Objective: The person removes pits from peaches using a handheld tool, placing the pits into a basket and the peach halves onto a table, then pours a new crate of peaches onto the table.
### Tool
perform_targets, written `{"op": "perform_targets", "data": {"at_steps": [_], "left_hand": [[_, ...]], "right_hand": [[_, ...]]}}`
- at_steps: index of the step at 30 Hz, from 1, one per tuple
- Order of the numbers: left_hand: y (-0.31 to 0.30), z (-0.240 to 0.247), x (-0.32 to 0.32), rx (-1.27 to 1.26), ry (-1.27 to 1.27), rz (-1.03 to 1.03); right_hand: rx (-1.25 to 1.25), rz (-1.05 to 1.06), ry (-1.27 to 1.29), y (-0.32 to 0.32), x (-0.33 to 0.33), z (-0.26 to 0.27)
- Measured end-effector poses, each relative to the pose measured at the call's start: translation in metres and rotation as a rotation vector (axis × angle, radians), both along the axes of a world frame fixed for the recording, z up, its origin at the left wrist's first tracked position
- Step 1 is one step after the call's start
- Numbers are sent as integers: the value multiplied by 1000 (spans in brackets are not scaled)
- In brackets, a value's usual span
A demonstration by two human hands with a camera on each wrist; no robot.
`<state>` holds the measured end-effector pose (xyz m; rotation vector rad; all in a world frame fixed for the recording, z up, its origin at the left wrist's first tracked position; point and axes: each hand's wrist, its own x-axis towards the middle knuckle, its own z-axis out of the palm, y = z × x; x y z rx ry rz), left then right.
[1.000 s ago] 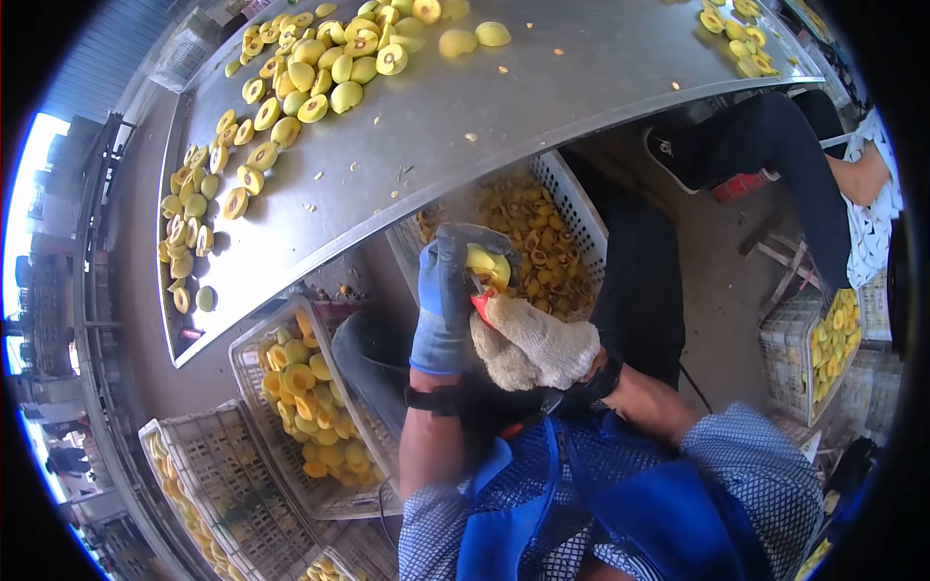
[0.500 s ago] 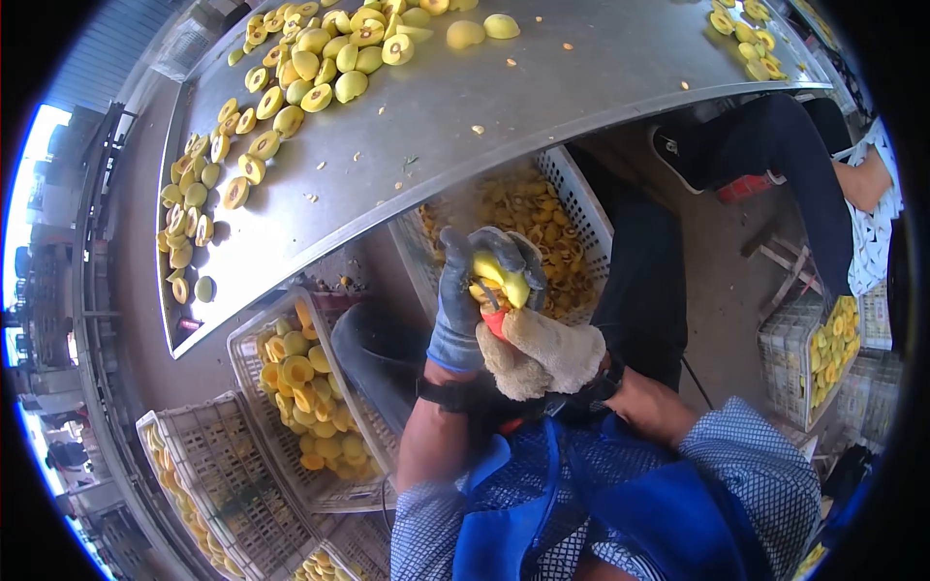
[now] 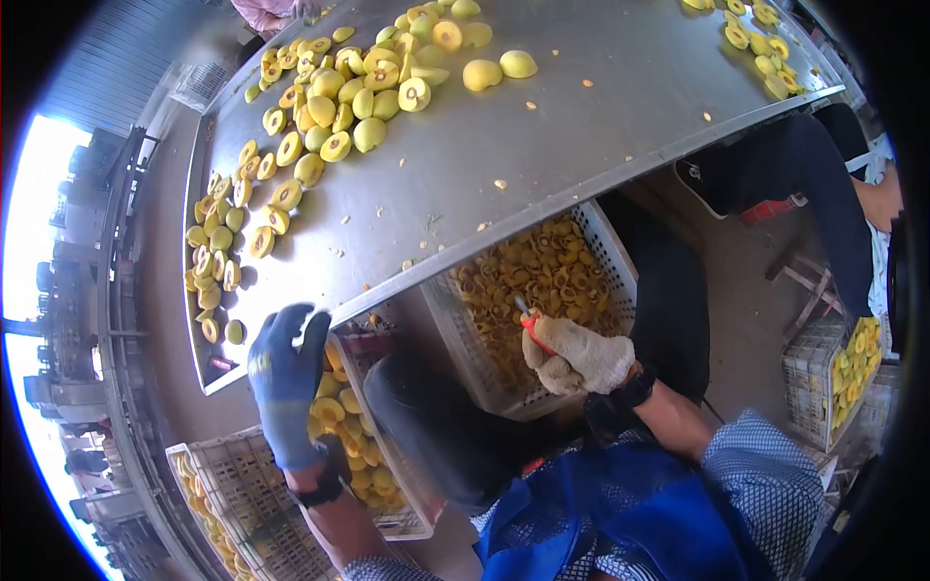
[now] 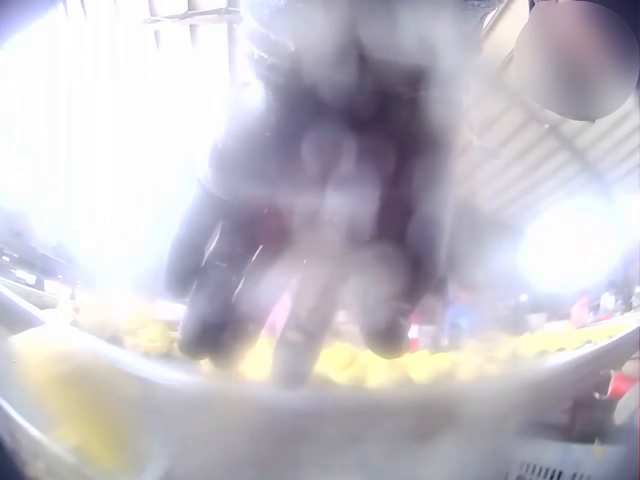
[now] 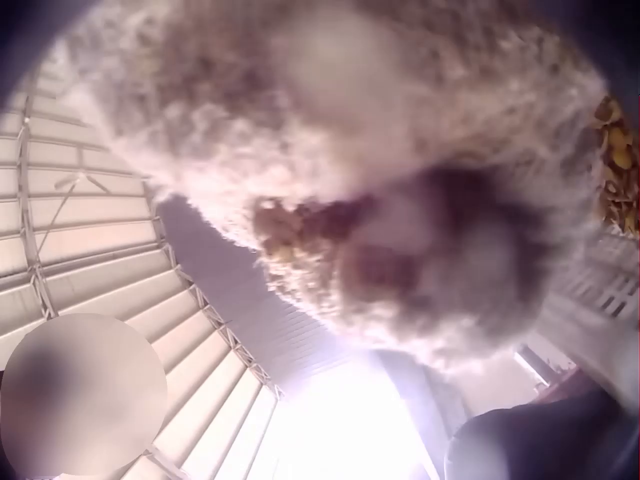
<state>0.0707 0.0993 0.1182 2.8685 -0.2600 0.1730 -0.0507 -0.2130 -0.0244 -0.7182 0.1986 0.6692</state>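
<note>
Red-handled tool (image 3: 535, 332): held in my right hand, its metal tip bare and pointing up beside the crate of cut pieces (image 3: 451, 326).
Right hand (image 3: 583, 356): my fingers were curled round the handle inside a thick cream glove.
Tool risk: I judged a loose grip in that bulky glove could let the handle twist, and the exposed tip jab whatever came close.
Left hand (image 3: 289, 392): fingers fairly straight, thumb apart; I could see nothing held, though my left wrist view was blurred.
Beneath it: the crate of fruit halves (image 3: 415, 496), partly hidden by my glove.
Edge risk: so near the metal table (image 3: 475, 145), a careless reach might have knocked my knuckles on its rim.
Farther out: halved fruit (image 3: 369, 135) heaped on the table; outlying ones could roll if bumped.
</note>
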Motion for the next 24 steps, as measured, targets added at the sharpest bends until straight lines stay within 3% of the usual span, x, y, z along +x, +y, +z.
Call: {"op": "perform_targets", "data": {"at_steps": [3, 6, 8, 11, 13, 17, 21, 24], "left_hand": [[-77, -10, 107, -126, -94, -159], [-139, -46, 229, -55, -62, -254], [-168, -79, 289, 67, -214, -272], [-188, -111, 334, -85, 71, -311], [-201, -112, 327, -193, 177, -281], [-211, -81, 253, -501, 240, -243], [-180, -43, 156, -875, 356, -312], [-166, -55, 79, -1305, 345, -292]], "right_hand": [[-103, -5, -55, 1, 5, -9], [-194, 4, 39, -9, 14, -13], [-258, -11, 111, -17, 20, -11], [-232, -47, 163, -33, 21, -33], [-319, -75, 118, -35, 22, -36], [-317, -126, -46, -36, 15, -40], [-536, -197, -162, -33, 23, 9], [-798, -276, -337, -16, 22, 36]]}}
